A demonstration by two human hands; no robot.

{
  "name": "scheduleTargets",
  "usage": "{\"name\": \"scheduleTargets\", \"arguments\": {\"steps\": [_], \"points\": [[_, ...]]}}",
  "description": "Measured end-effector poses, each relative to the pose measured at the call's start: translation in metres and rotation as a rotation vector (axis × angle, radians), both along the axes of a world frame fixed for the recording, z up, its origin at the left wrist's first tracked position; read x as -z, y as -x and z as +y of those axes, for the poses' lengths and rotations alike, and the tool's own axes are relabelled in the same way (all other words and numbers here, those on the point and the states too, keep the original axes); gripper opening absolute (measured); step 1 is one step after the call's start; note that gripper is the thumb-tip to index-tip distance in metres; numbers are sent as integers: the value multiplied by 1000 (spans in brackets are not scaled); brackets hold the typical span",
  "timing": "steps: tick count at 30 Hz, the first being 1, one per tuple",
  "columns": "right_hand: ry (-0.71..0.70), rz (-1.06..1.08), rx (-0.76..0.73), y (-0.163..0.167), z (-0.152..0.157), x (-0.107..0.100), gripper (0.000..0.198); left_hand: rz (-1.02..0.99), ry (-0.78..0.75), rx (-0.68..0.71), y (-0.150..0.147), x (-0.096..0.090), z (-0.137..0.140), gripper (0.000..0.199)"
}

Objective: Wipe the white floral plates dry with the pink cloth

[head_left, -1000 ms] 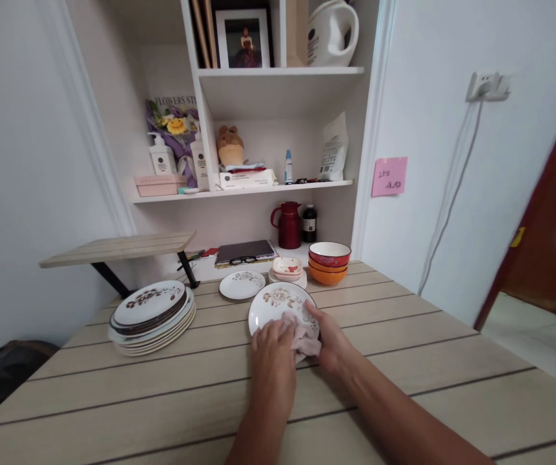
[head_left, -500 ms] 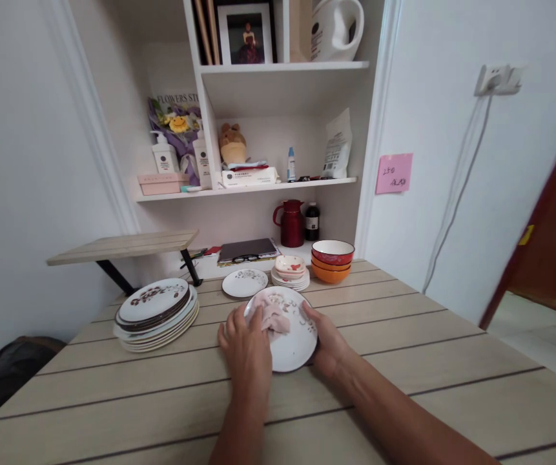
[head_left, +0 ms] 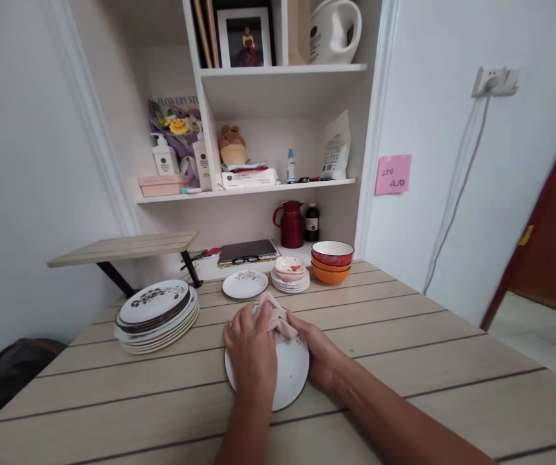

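A white plate (head_left: 291,371) with a dark rim and a floral print lies low over the table in front of me, its far left part covered by my hand. My left hand (head_left: 252,352) presses a crumpled pale pink cloth (head_left: 278,318) onto the plate's far side, fingers bent round the cloth. On the right, my right hand (head_left: 323,352) grips the plate's edge, thumb on top near the cloth and the other fingers out of sight beneath. Whether the plate touches the table I cannot tell.
A stack of plates (head_left: 156,316) stands at left by a small raised shelf (head_left: 123,248). Farther back are a single floral plate (head_left: 245,284), small dishes (head_left: 290,274) on saucers, and stacked bowls (head_left: 332,261). Behind them stand a red jug (head_left: 292,225) and a dark bottle (head_left: 312,223).
The plate has come nearer to me and slightly left, lying flatter. My left hand has bunched the cloth up at the plate's far edge; my right hand still grips the rim.
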State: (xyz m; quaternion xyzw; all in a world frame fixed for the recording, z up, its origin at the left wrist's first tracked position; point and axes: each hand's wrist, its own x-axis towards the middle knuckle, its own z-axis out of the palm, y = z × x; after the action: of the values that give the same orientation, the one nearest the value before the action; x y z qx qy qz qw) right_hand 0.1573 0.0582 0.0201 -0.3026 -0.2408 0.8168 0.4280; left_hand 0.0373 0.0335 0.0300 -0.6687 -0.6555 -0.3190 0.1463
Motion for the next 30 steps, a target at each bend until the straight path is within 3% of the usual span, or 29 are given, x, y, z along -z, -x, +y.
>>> {"name": "scheduleTargets", "arguments": {"steps": [3, 6, 11, 14, 18, 22, 30], "points": [[-12, 15, 29, -2, 2, 1, 49, -2, 19, -101, 9, 1, 2, 47], [27, 0, 122, -9, 8, 0, 51, 11, 46, -100, 9, 4, 4, 42], [36, 72, 198, -23, 16, -4, 51, 45, 91, 107, -8, 9, 0, 42], [46, 46, 162, -26, 15, -6, 51, 38, 108, 223, -18, 11, -2, 47], [40, 6, 64, -21, 8, -7, 49, 19, 62, 253, -21, 9, -3, 54], [0, 49, -34, -12, 4, -4, 47, 17, 9, 195, -14, 1, -4, 57], [22, 10, 66, -12, 7, -3, 52, -12, -1, -56, 6, 2, 3, 46]]}}
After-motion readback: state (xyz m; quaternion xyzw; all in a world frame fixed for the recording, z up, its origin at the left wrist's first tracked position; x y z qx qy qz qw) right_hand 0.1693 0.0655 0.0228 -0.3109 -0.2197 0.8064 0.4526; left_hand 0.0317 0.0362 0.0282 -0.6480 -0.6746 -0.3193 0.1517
